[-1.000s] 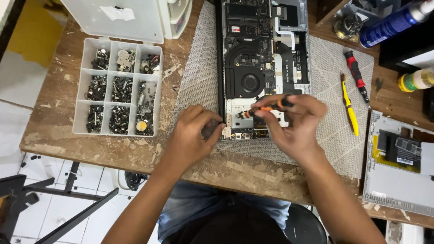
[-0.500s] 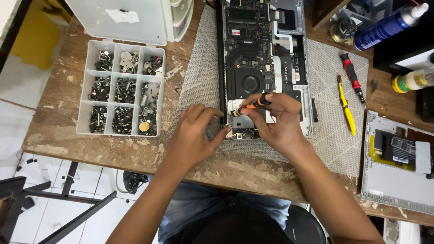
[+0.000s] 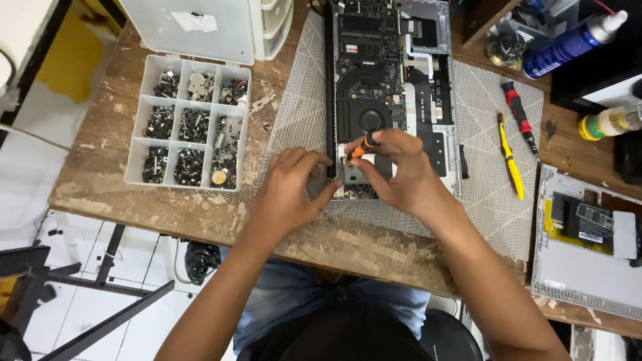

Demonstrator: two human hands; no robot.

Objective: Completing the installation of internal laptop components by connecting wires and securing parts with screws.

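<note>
An opened laptop (image 3: 391, 80) lies bottom-up on a grey mesh mat (image 3: 301, 100), its black circuit board and round fan exposed. My right hand (image 3: 394, 170) is shut on a small orange-and-black screwdriver (image 3: 361, 146), whose tip points down at the laptop's near left corner. My left hand (image 3: 291, 190) rests against that same corner, fingers curled at the laptop's left edge; whether it holds anything small is hidden.
A clear compartment box (image 3: 190, 124) of several screw sorts sits left, lid open. A yellow tool (image 3: 511, 164) and a red-and-black screwdriver (image 3: 520, 120) lie right of the laptop. A blue spray can (image 3: 568, 43), a small bottle (image 3: 612, 122) and a grey laptop cover (image 3: 588, 267) are at the right.
My right hand has turned the screwdriver from lying nearly flat to more upright and shifted it left toward the laptop's corner. My left hand stayed at the corner.
</note>
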